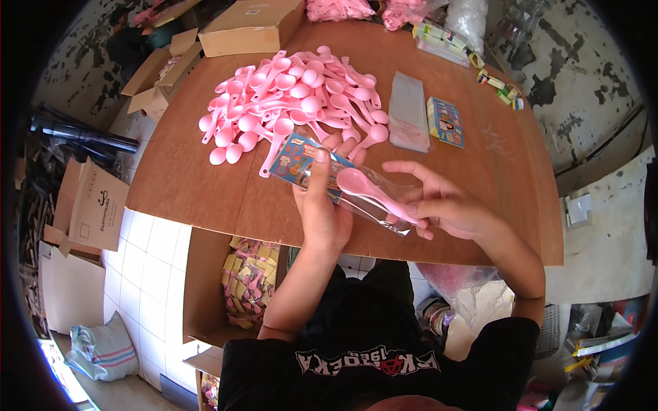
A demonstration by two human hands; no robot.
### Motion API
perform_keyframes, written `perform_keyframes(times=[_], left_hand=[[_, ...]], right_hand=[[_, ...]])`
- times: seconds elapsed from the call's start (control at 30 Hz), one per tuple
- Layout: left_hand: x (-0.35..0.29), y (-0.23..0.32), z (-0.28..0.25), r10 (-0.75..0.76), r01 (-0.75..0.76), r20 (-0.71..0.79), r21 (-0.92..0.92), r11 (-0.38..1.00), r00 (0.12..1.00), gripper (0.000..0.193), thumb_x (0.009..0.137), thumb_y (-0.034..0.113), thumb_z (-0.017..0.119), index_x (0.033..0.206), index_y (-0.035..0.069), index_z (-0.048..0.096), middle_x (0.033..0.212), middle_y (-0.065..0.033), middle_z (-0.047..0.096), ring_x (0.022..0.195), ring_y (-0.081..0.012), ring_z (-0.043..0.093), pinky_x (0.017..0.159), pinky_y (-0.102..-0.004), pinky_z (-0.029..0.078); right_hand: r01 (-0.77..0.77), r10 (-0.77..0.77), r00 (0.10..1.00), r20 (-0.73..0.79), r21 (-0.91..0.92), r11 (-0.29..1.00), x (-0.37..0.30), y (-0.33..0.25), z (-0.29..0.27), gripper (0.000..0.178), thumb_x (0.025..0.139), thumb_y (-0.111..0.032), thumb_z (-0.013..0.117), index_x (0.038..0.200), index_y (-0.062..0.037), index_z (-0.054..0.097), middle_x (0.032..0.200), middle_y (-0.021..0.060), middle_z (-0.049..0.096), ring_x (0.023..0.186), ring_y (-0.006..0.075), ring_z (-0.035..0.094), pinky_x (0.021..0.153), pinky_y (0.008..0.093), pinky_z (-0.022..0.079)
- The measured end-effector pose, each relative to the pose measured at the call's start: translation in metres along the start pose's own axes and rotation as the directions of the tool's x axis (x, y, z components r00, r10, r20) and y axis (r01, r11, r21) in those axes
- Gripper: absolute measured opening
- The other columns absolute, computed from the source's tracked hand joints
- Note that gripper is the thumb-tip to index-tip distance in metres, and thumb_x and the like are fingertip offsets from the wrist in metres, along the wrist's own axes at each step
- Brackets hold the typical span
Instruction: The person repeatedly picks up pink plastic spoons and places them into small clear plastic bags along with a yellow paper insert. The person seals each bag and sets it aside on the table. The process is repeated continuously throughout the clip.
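Over the near part of the table, my left hand (pixel 323 212) is closed with its thumb across a blue printed card (pixel 291 159). A clear plastic bag (pixel 392 226) stretches from the card toward my other hand. In line with the bag lies a pink spoon (pixel 367 190), bowl toward the card; I cannot tell whether it is wholly inside. Thumb and fingers of my right hand (pixel 449 209) pinch the end of its handle, with the index finger stretched out. Just beyond my hands spreads a large heap of pink spoons (pixel 295 89).
Flat clear bags (pixel 409 113) lie right of the heap, beside a stack of printed cards (pixel 445 122). A cardboard box (pixel 250 27) stands at the table's far edge. Below the near edge, another box (pixel 205 288) holds many packed pieces. A white sack (pixel 103 349) rests on the floor.
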State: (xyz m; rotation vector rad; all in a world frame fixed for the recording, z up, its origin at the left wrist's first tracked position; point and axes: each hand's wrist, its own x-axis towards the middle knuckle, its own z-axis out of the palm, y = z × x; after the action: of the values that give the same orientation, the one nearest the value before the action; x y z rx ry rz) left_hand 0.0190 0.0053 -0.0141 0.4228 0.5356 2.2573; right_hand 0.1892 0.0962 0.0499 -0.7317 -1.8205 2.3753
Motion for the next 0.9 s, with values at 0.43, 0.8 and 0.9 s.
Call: perform_keyframes(times=[0.43, 0.8, 0.9], left_hand=[[-0.003, -0.019, 0.006, -0.196, 0.194, -0.142, -0.031, 0.981, 0.97, 0.056, 0.098, 0.028, 0.057, 0.145, 0.007, 0.034, 0.14, -0.0106, 0.042, 0.131, -0.0249, 0.044, 0.113, -0.0461, 0.032], [-0.006, -0.014, 0.007, 0.319, -0.333, 0.101, 0.371, 0.867, 0.942, 0.059, 0.092, 0.002, 0.053, 0.147, 0.006, 0.032, 0.14, -0.0125, 0.042, 0.125, -0.0243, 0.048, 0.107, -0.0422, 0.041], [0.005, -0.011, 0.004, 0.195, -0.356, 0.351, 0.482, 0.801, 0.916, 0.054, 0.088, 0.0, 0.064, 0.138, 0.001, 0.043, 0.137, -0.0129, 0.046, 0.127, -0.0247, 0.047, 0.108, -0.04, 0.038]], right_hand=[[0.402, -0.555, 0.685, -0.472, -0.391, 0.828, -0.025, -0.047, -0.028, 0.019, 0.095, -0.016, 0.059, 0.104, -0.0017, 0.068, 0.079, 0.0105, 0.068, 0.055, 0.0087, 0.06, 0.041, 0.022, 0.048], [0.261, -0.832, 0.457, -0.313, -0.848, 0.462, 0.025, -0.072, -0.063, 0.017, 0.088, -0.015, 0.068, 0.093, -0.0008, 0.075, 0.061, -0.0063, 0.052, 0.057, 0.0025, 0.042, 0.049, 0.0246, 0.031], [0.08, -0.708, 0.611, -0.355, -0.862, 0.501, 0.016, -0.075, -0.036, 0.017, 0.087, -0.015, 0.069, 0.091, -0.0001, 0.075, 0.059, -0.007, 0.051, 0.054, 0.0027, 0.041, 0.048, 0.0256, 0.03]])
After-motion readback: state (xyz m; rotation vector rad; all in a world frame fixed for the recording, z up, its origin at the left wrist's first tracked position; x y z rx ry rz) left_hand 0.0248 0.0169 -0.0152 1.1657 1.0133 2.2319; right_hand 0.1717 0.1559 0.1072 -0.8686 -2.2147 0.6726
